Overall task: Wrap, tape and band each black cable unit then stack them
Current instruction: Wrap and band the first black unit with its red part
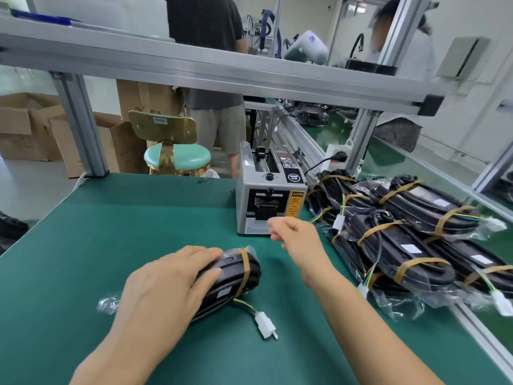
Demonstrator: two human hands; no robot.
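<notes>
The black cable unit (227,284) lies on the green worktop (116,234), close in front of the person. It is in a clear plastic bag with one tan rubber band (244,269) around its far end. A thin wire with a white plug (266,324) sticks out on the right side.

The left hand (166,284) rests on top of the unit, its fingers (205,257) bent over it to hold it down. The right hand (298,234) is up in the air just in front of the grey tape machine (266,198). Its fingers look loosely curled; it is blurry, so I cannot tell if it pinches a bit of tape.

The unit looks firm and a bit heavy, but the bag is slippery and crinkly. Best to hold it around the thick middle, not by the thin wire or plug, which could bend or pull out.

The stack of finished units (410,234) sits to the right, each with two bands. This one likely needs a second band.
</notes>
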